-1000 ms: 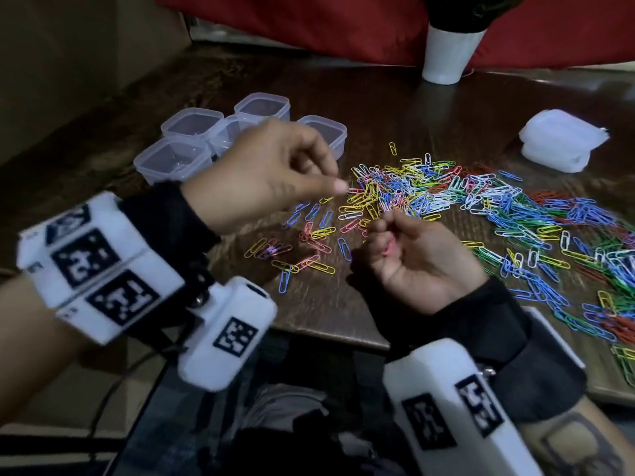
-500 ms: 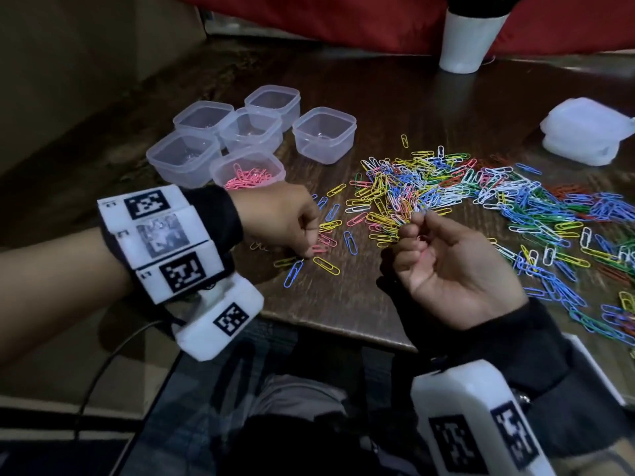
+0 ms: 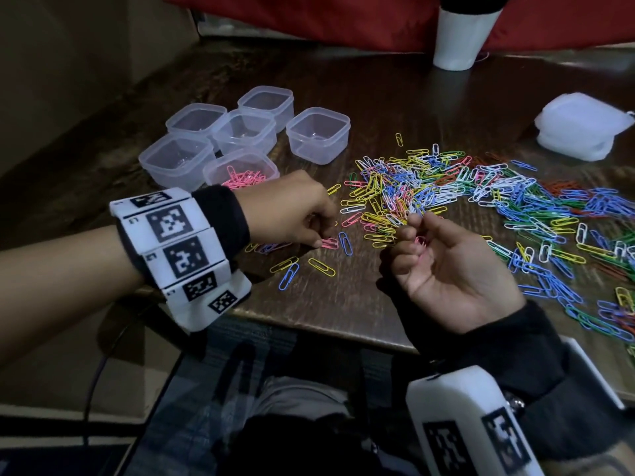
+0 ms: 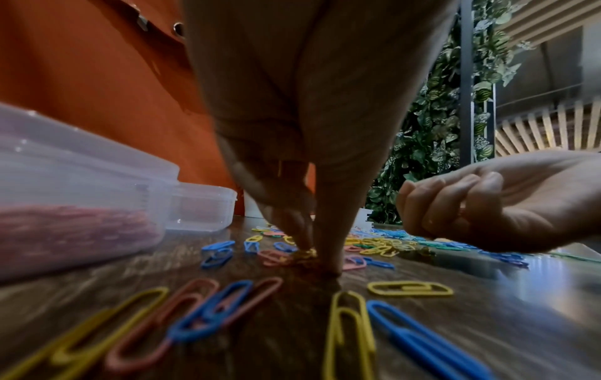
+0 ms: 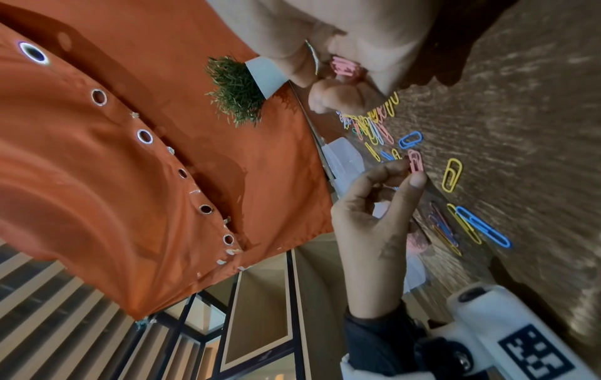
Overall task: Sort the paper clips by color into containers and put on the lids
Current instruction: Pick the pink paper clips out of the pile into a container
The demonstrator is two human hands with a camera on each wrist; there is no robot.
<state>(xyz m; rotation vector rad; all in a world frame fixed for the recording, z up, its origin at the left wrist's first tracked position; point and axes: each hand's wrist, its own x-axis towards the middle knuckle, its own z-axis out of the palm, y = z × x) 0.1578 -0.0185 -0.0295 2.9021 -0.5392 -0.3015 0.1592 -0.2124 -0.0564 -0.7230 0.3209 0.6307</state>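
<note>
- Left hand (image 3: 292,207): knuckles up, fingertips down on the wooden table (image 3: 343,304); thumb and forefinger pinch a pink paper clip (image 3: 330,242) lying at the table's 7 o'clock area.
- Right hand (image 3: 453,269): palm up, fingers curled around a small bunch of pink clips (image 3: 421,241); the right wrist view confirms the grip.
- Mixed pile of paper clips (image 3: 464,190): spread from table centre toward 3 o'clock.
- Six clear containers (image 3: 318,134): clustered at 10 o'clock, all without lids. The nearest container (image 3: 240,170) holds pink clips.
- Stack of lids (image 3: 584,127): at 2 o'clock.
- White pot (image 3: 460,36): at 12 o'clock, far edge.
</note>
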